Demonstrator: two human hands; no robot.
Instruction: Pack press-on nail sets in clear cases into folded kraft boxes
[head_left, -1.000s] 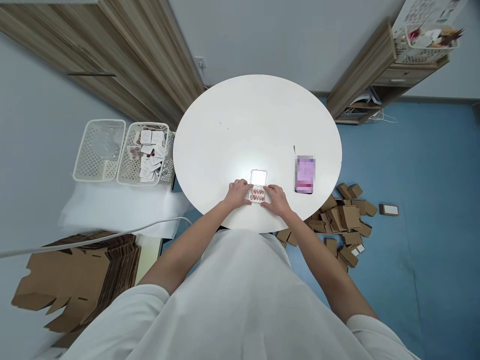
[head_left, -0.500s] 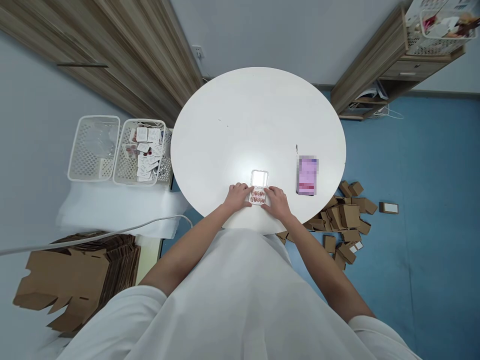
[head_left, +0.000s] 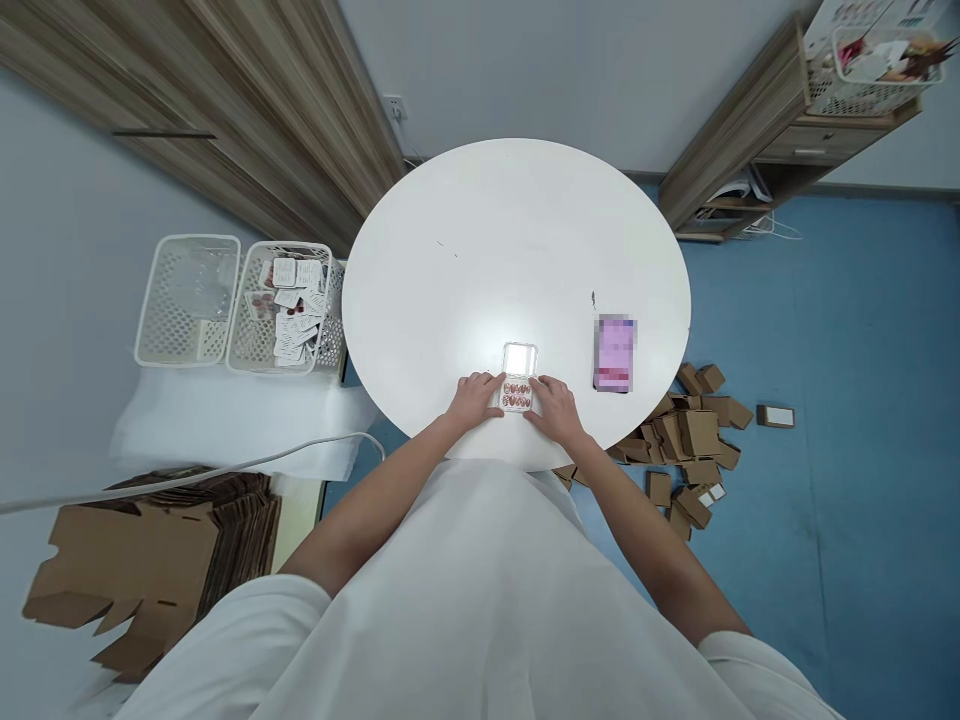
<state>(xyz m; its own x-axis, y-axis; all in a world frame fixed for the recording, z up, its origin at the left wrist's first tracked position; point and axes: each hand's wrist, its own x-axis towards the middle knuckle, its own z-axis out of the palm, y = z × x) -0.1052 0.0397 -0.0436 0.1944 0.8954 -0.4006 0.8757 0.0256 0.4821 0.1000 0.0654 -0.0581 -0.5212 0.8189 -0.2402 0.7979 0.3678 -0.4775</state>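
Note:
A small clear plastic case (head_left: 517, 378) lies open near the front edge of the round white table (head_left: 510, 250). Its lower half holds rows of reddish press-on nails and its lid is folded back away from me. My left hand (head_left: 474, 398) grips the case's left side with curled fingers. My right hand (head_left: 555, 405) holds the right side the same way. A pink and purple phone-sized object (head_left: 615, 353) lies flat on the table to the right of my hands.
Two white mesh baskets stand left of the table: an empty-looking one (head_left: 187, 298) and one with small packets (head_left: 289, 305). Flat cardboard sheets (head_left: 157, 565) are stacked at lower left. Small brown boxes (head_left: 690, 440) litter the blue floor on the right. A wooden shelf (head_left: 780, 130) stands at the back right.
Both hands stay on the case in the same grip. Only the view has shifted slightly.

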